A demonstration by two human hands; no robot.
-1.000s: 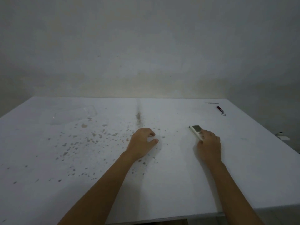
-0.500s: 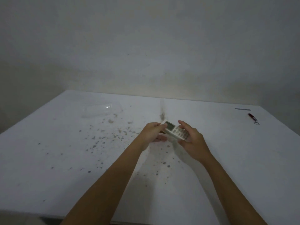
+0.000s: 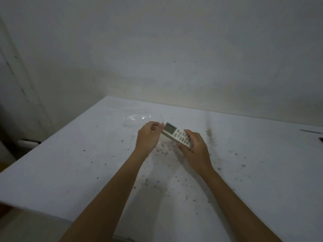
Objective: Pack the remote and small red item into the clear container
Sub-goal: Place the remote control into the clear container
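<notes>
A white remote (image 3: 176,134) with a grey screen and rows of buttons is held tilted above the white table (image 3: 73,172). My right hand (image 3: 194,149) grips its lower end. My left hand (image 3: 147,137) curls its fingertips against the screen end. The clear container (image 3: 138,117) lies on the table just beyond my left hand, faint and hard to outline. The small red item (image 3: 321,139) is only partly in view at the far right edge of the frame.
The table is speckled with dark spots around and below my hands. A thin dark strip (image 3: 311,131) lies near the red item. The table's left edge runs diagonally, with a white object (image 3: 28,142) beyond it. A plain wall stands behind.
My right hand lifted the remote from the right side of the table and carried it left toward the container. My left hand came up to its screen end. The view swung left.
</notes>
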